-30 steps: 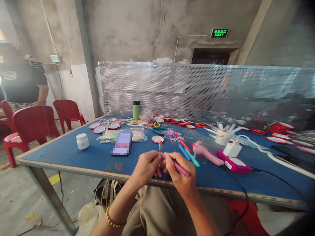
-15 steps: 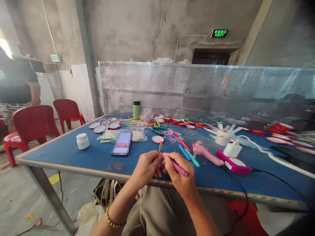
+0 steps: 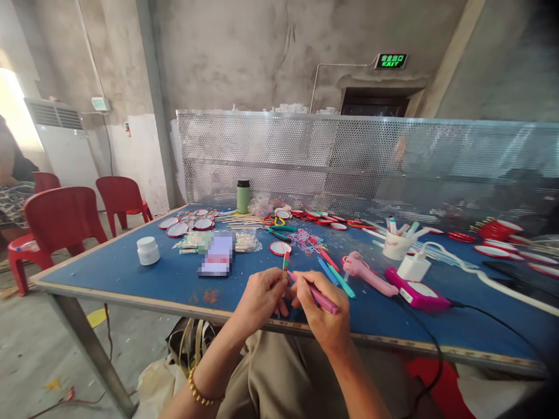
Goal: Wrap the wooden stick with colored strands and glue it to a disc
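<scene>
My left hand (image 3: 261, 295) pinches a small flat wooden stick (image 3: 286, 259) that stands upright from the fingers, with red and green bands on it. A pink-purple marker (image 3: 324, 300) lies in the writing grip of my right hand (image 3: 327, 317), its tip pointing at the stick near my left fingertips. Whether the tip touches the stick I cannot tell. Just behind the stick is a round white disc with a red rim (image 3: 280, 248). To the right of it lie a blue marker (image 3: 327, 271) and a teal marker (image 3: 343, 283).
On the blue table (image 3: 174, 291) are a phone (image 3: 217, 254), a white jar (image 3: 148, 251), a green bottle (image 3: 243, 198), pliers (image 3: 279, 234) and a pink hot-glue gun (image 3: 369, 274). A cup of pens (image 3: 396, 243) stands beside a magenta box (image 3: 417, 291). A person (image 3: 15, 180) is at far left.
My right hand has shifted slightly right, drawing the marker tip a little away from the stick. My left hand keeps its hold. The person in the background has moved left.
</scene>
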`<state>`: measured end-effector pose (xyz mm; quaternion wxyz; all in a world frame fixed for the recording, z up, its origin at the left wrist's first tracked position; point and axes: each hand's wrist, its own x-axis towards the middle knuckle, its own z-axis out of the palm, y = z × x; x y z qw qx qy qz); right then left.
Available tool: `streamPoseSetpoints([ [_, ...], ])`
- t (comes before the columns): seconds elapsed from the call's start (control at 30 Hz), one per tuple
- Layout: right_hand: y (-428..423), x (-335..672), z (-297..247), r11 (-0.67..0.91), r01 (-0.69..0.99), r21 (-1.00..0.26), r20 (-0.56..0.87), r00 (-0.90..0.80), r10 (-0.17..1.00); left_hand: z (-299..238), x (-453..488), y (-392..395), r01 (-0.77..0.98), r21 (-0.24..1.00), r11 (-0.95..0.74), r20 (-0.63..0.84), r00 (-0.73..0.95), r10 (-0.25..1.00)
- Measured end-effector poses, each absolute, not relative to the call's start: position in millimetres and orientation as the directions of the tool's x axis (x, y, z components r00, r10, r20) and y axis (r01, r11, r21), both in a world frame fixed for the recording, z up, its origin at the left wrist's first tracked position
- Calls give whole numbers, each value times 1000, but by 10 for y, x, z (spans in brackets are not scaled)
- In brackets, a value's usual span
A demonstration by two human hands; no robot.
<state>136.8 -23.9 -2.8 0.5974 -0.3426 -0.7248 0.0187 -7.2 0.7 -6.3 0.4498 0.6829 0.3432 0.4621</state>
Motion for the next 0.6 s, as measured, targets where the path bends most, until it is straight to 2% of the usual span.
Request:
streamPoseSetpoints([
  [0.6, -222, 1364, -42, 753, 496, -432, 848, -62, 527, -43, -70, -7, 81, 928, -364, 320, 330, 888],
])
